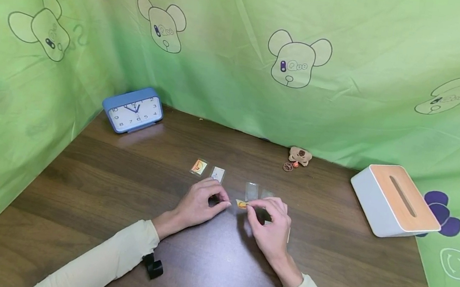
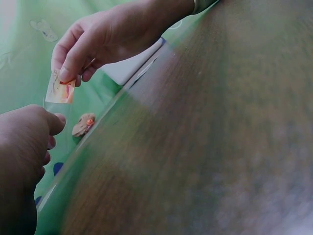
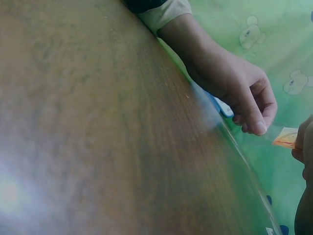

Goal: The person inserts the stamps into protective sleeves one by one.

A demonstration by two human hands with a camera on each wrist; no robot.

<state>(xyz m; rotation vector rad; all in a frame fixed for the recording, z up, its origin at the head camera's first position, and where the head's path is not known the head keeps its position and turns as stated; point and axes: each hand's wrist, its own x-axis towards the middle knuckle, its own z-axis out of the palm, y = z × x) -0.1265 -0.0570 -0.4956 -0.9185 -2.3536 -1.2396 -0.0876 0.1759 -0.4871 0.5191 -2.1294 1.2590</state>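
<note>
My right hand (image 1: 272,227) pinches a small yellow-orange printed card (image 1: 241,204) between thumb and fingertips. Opposite it, the left hand (image 1: 201,202) pinches a clear plastic sleeve (image 3: 275,131) by its edge. In the right wrist view the card (image 3: 285,138) overlaps the sleeve's far end. Both hands are raised over the table, as the left wrist view shows. Beyond the left hand lie an orange printed card (image 1: 199,167) and a white card (image 1: 217,174) with a drawing, each in a clear sleeve. A flat clear sleeve (image 1: 252,191) lies just beyond the right hand, which partly hides other pieces.
A blue alarm clock (image 1: 134,110) stands at the back left of the wooden table (image 1: 326,270). A brown plush keychain (image 1: 300,156) lies near the back edge. At the right sits a white tissue box (image 1: 395,202) with a wood-look top. Green printed cloth (image 1: 230,67) hangs behind.
</note>
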